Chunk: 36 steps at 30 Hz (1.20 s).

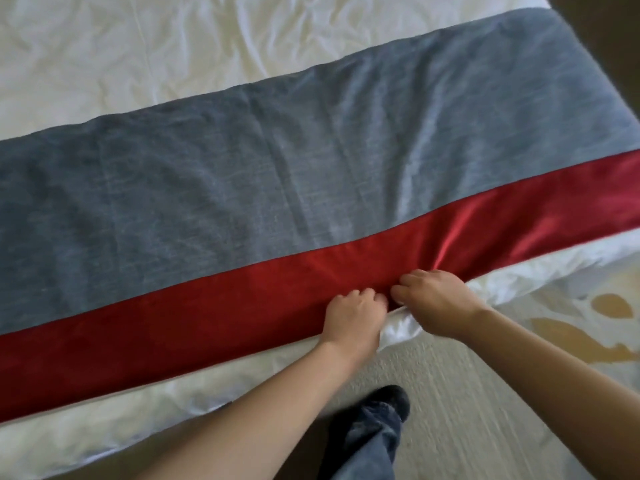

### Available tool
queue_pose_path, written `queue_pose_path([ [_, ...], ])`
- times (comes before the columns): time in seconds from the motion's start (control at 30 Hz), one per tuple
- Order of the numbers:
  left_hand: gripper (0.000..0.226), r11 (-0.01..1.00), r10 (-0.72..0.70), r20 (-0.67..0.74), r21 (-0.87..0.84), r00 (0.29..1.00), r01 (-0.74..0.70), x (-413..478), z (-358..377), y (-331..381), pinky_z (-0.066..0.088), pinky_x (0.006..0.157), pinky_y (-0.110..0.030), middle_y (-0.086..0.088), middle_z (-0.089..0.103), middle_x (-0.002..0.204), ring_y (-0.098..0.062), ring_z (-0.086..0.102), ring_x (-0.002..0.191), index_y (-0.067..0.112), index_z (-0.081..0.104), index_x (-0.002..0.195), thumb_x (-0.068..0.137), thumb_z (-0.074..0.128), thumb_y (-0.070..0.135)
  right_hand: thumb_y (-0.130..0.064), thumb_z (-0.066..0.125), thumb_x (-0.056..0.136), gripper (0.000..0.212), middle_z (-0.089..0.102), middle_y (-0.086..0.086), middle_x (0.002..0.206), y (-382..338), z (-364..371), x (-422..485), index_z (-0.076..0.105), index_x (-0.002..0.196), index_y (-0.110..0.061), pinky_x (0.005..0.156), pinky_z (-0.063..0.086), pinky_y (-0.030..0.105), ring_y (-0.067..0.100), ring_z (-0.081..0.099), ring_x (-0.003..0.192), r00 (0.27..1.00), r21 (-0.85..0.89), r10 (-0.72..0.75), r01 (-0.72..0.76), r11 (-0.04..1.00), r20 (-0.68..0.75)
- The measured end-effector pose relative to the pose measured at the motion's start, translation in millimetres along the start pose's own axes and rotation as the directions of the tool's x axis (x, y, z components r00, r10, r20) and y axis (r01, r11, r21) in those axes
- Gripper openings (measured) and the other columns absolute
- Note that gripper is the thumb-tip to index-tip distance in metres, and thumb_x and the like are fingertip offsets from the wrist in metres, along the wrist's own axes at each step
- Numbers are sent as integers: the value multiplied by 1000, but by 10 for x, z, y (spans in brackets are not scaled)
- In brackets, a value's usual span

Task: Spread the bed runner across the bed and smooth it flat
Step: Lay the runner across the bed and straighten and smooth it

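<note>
left hand (353, 318), right hand (438, 301) together, gripping near edge of bed runner (242, 188)

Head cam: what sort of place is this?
Likely a bedroom, possibly a hotel room: a bed in white linen, a grey-and-red bed runner laid across it, and pale carpet alongside.

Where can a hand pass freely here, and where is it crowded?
Free: the white sheet beyond the bed runner, and its grey band. Crowded: near edge of the red band, where left hand and right hand pinch it.
</note>
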<state>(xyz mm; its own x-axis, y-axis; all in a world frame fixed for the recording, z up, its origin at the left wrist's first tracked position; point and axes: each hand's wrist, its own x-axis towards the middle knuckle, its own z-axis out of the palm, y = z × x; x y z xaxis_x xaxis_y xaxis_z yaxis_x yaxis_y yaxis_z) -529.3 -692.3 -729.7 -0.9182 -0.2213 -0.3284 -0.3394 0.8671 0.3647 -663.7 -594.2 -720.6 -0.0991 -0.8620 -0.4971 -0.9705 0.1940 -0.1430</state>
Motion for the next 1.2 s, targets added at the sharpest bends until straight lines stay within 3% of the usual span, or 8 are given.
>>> queue_pose_path([
  [0.13,8,996,-91,-49,-2,995,91,159,44,265,45,61,-33,-5,63,89,-25,63,83,14,58,87,81,56,10,-23,57,78,16,59,-5,91,395,-5,-82,60,93,-24,71,46,31,18,57,88,997,-51,-27,24,998,-66],
  [0.27,8,989,-142,-86,20,986,144,488,115,688,32,59,-31,-4,62,96,-25,61,89,15,56,91,84,56,17,-7,65,70,21,60,1,82,828,29,-339,62,88,-18,61,47,33,23,60,77,993,-91,21,-32,995,-119],
  [0.53,13,975,-213,-174,23,961,220,1265,135,1488,36,59,-34,-6,63,98,-28,61,90,12,59,93,87,52,2,-2,52,82,25,58,-2,100,1602,137,-626,56,101,-19,77,43,30,20,56,94,975,-68,107,-123,990,-196],
  [0.63,12,982,-174,-88,57,981,179,1247,202,1621,33,57,-34,-6,61,95,-28,60,89,12,57,89,84,55,1,-2,53,81,24,58,-1,99,1654,289,-816,57,99,-18,77,44,30,20,56,93,982,10,97,-97,995,-161],
  [0.77,4,985,-145,-62,86,987,151,1245,215,1620,33,57,-33,-3,60,95,-26,59,88,15,55,89,86,57,12,1,55,76,27,59,1,90,1804,388,-1005,61,95,-16,69,46,34,23,57,84,965,18,9,-5,1000,-261],
  [0.9,4,985,-154,-104,63,983,161,1505,176,1812,34,57,-33,-2,61,93,-25,60,86,16,58,91,89,55,14,-3,56,77,22,59,0,89,2129,338,-1106,61,93,-17,67,46,33,22,56,81,938,-18,86,-97,995,-335],
  [1.07,16,996,-85,-152,24,985,90,1955,127,2292,31,54,-34,-5,61,87,-28,60,81,14,50,76,85,57,4,12,63,68,23,60,10,79,2695,256,-1266,64,82,-6,61,50,39,30,58,74,888,-19,204,-232,972,-413],
  [1.2,29,999,-46,-155,19,987,50,2199,94,2539,29,53,-34,-9,62,84,-32,61,80,16,40,68,82,56,-4,18,62,61,20,56,14,65,2996,221,-1425,63,69,0,47,50,36,30,57,58,852,-50,172,-225,973,-494],
])
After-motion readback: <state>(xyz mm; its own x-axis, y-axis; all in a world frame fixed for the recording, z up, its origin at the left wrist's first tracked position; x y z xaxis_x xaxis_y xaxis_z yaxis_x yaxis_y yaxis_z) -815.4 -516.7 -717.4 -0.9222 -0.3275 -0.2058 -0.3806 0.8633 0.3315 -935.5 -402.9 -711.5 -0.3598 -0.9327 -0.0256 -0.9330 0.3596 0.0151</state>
